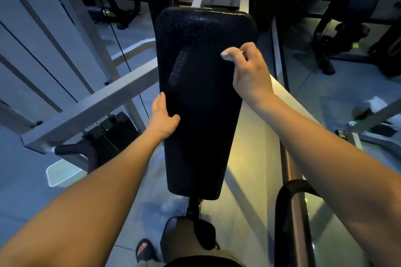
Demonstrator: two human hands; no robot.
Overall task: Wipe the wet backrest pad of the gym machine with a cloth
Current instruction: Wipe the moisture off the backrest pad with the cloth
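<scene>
Right hand point(249, 71) pinching white cloth point(227, 54) at backrest pad point(201, 136), left hand point(163, 118) gripping pad's edge

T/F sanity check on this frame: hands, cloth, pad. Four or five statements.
1. The right hand pinches a small pale cloth. True.
2. The left hand rests on the floor. False: it holds the left edge of the backrest pad.
3. Droplets glisten near the pad's top end. True.
4. The cloth is spread over the whole pad. False: it is a small wad at the right hand's fingertips, near the pad's upper right.
5. The pad is white. False: it is black.
</scene>
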